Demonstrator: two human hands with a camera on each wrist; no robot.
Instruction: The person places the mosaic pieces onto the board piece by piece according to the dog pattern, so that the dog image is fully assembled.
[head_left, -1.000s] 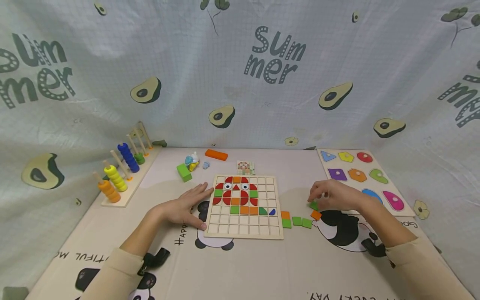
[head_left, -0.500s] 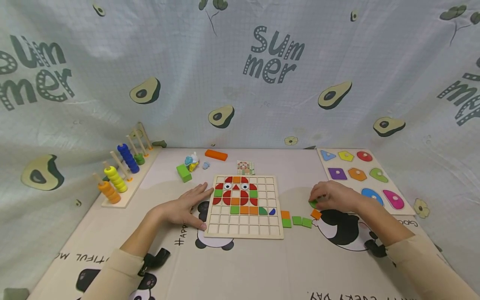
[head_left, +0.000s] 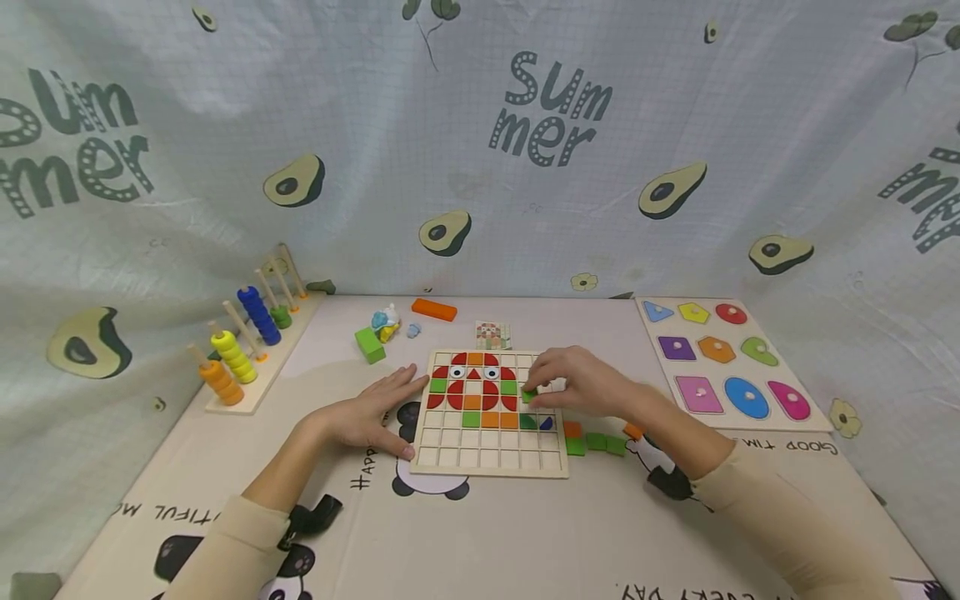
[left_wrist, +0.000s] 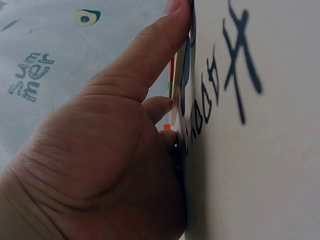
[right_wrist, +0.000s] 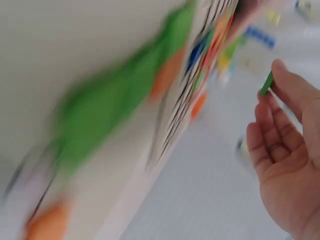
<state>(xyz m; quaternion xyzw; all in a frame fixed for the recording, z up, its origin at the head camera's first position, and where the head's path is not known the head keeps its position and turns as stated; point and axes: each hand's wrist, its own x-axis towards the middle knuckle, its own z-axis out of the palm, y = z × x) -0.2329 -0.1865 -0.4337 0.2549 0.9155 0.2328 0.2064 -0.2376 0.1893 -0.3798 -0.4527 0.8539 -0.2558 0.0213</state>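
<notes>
A square wooden grid board (head_left: pixel 487 458) lies mid-table, its upper left cells filled with red, green, orange and eye-printed tiles. Over its right part, my right hand (head_left: pixel 581 383) pinches a green tile (right_wrist: pixel 266 84) between thumb and fingertips. My left hand (head_left: pixel 375 414) rests at the board's left edge, fingers spread, with the thumb and a fingertip at the frame. In the left wrist view that hand (left_wrist: pixel 100 150) lies on its side along the tabletop. A dark green quarter piece (head_left: pixel 528 422) and a blue piece (head_left: pixel 547 423) sit in the row below the eyes and body.
Right of the board lie several green tiles (head_left: pixel 596 442) and orange tiles (head_left: pixel 632 431). A shape puzzle (head_left: pixel 705 367) is at the back right, a peg stacker (head_left: pixel 247 367) at the left. Behind the board are a picture card (head_left: pixel 492 335), a green block (head_left: pixel 370 345), an orange block (head_left: pixel 434 310) and a small figurine (head_left: pixel 386 322).
My right hand has picked up a green tile from the table at the right and carried it left over the board. The left hand has stayed at the board's edge.
</notes>
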